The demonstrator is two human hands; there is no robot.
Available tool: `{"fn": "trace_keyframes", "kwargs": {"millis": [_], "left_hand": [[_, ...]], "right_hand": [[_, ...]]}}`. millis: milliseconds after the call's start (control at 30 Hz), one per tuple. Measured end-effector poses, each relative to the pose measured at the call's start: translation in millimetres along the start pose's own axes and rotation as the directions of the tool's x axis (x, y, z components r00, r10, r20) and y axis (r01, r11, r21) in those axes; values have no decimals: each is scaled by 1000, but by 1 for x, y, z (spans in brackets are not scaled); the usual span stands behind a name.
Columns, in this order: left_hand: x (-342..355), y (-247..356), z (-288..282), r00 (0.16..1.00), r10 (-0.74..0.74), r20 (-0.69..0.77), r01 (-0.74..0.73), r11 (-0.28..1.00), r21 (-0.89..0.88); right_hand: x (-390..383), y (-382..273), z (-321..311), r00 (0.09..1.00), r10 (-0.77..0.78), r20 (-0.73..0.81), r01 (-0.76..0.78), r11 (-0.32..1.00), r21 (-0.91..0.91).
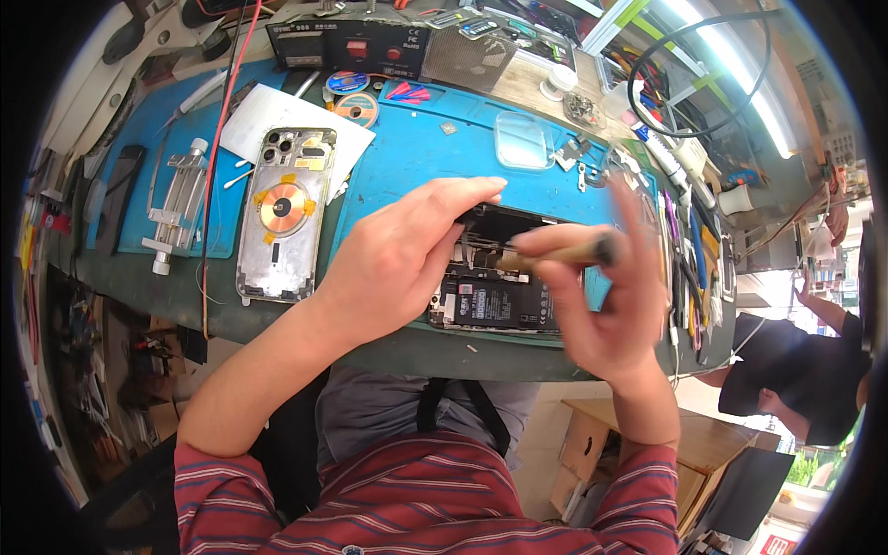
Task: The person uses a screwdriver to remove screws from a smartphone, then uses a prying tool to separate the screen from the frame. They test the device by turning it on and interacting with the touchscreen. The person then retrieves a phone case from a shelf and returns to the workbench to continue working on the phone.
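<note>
The opened phone (479, 270) lies on the tabletop (398, 356) in front of me, insides up. Its long axis seems to run left to right, though my right hand (615, 319) covers its right end, so I can't be sure how far it reaches.

In that hand I have a tan tool (562, 254) pinched between thumb and forefinger, with its dark end by my palm. The other fingers are raised and blurred. The tool slopes slightly, its working end pointing left over the middle of the opened phone, above the small parts just beyond the black battery (499, 305). So from these fingers the insides lie left and below, and the tool runs roughly along the phone's length. The blur keeps me from telling whether the tip touches anything.

My left hand (393, 254) is at the far left corner of the opened phone, forefinger stretched along its far edge and thumb by its left side. These fingers are nearer the frame itself; I can't tell whether they grip it or merely rest against it. The right hand, through the tool, is nearer the middle.

Well to the left of the opened phone lies a silver phone shell (280, 215) with a copper coil, its length pointing away from me. Beyond the opened phone sits a clear plastic container (524, 141).
</note>
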State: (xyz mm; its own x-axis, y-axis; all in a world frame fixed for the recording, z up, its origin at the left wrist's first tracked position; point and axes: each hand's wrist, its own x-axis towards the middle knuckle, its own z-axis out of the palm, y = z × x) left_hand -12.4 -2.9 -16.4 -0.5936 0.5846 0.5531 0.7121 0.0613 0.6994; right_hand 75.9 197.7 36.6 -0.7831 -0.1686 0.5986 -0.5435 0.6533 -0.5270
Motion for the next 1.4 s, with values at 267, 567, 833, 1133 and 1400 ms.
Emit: {"fn": "trace_keyframes", "kwargs": {"millis": [267,567,833,1133,1400], "left_hand": [[-2,6,0,995,-99,28,100,993,-56],[-2,1,1,996,-87,5,87,996,-18],[-2,5,-5,970,-222,100,226,973,-34],[1,17,-28,909,-50,413,85,994,-67],[1,27,-31,821,-48,569,-4,996,89]], "right_hand": [[-53,37,-71,859,477,-184,-506,739,-446],[-80,42,-80,937,321,-137,-312,593,-742],[-93,36,-77,951,285,-120,-275,601,-750],[-71,19,-87,919,360,158,-307,908,-284],[-50,21,-60,870,205,449,-60,947,-316]]}}
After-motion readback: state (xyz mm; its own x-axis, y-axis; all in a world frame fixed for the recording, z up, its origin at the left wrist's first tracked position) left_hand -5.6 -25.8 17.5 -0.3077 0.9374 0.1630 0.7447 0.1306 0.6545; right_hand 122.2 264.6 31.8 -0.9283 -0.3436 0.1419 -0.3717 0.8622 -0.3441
